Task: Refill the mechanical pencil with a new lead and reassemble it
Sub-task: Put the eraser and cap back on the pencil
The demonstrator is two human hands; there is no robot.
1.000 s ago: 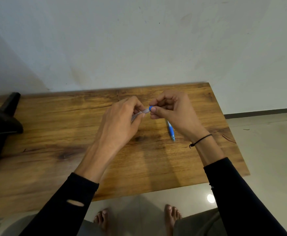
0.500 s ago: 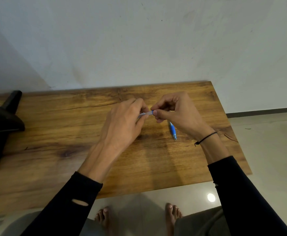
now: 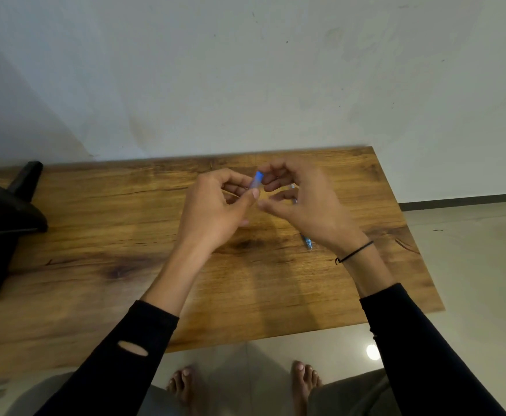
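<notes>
Blue-capped lead tube [image 3: 257,181] now pinched upright by left hand [image 3: 215,210]; right hand [image 3: 305,205] has released, fingers spread; pencil [image 3: 305,243] on bench [image 3: 95,235]; lead extraction likely next.

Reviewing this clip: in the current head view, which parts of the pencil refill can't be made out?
- Mechanical pencil: only its tip end shows; the right hand covers the rest.
- Lead tube with blue cap: its lower part is hidden inside the left hand grip.
- Lead: too thin and motion-blurred to see at all.
- Right hand fingertips: blurred, so whether they pinch anything is unclear.
</notes>
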